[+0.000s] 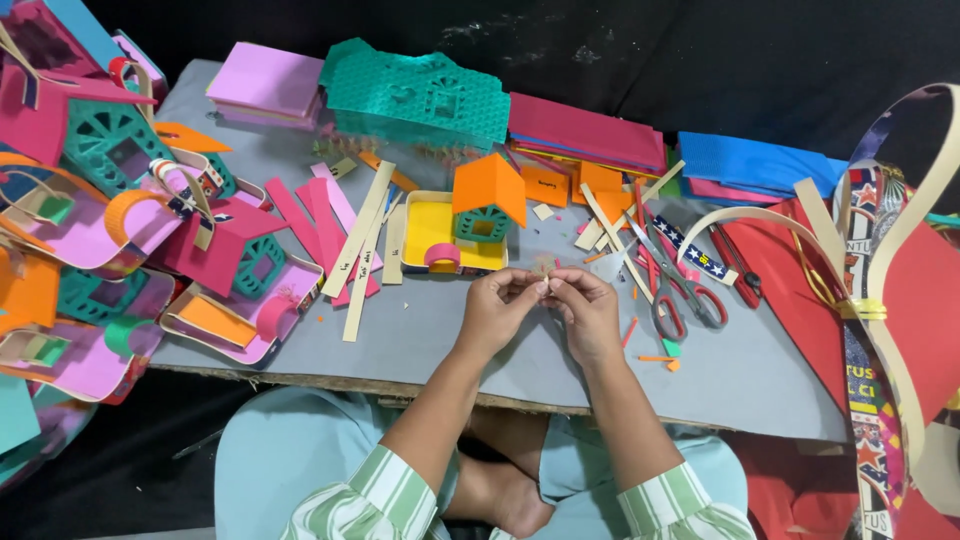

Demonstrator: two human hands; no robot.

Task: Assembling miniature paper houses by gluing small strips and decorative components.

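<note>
Both hands met above the grey board [420,330]: the left hand [497,308] and right hand [588,312] pinched one small tan paper piece [544,266] between their fingertips, just in front of the orange-roofed paper house [487,200] on its yellow tray [425,232]. Red-handled scissors [672,285] lay to the right, beside a starred blue strip [698,252]. Stacked pink [265,82], magenta [585,130] and blue sheets [750,160] lined the far edge.

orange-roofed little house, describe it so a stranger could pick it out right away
On the grey board, look just beyond the two hands at the yellow paper tray. The small paper house with an orange roof stands on the tray's right side. Its teal walls and orange roof set it apart from the pink-roofed houses at the left.
</note>
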